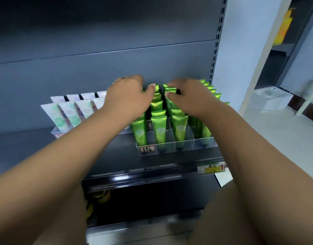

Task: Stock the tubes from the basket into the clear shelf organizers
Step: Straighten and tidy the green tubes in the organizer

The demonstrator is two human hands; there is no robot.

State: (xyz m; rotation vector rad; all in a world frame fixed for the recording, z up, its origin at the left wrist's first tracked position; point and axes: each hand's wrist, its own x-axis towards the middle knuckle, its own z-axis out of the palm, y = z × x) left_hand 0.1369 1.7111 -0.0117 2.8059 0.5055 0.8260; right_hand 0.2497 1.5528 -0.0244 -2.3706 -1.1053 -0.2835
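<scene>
Tubes [158, 129]: rear hidden by left hand [127, 98], right hand [192, 99].

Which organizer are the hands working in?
The green-tube organizer, on the right: the left hand and right hand are both at its back rows. The pale-tube organizer beside it has no hand in it.

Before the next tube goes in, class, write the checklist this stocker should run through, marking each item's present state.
1. Left hand and right hand at the back rows of green tubes: ok.
2. Front-row green tubes upright in the clear organizer: ok.
3. Tube held in either hand: cannot tell, the fingers are hidden.
4. Free slot at the back: cannot tell, the hands cover it.
5. Basket in view: not ok.
6. White tubes apart in the left organizer: ok.
</scene>
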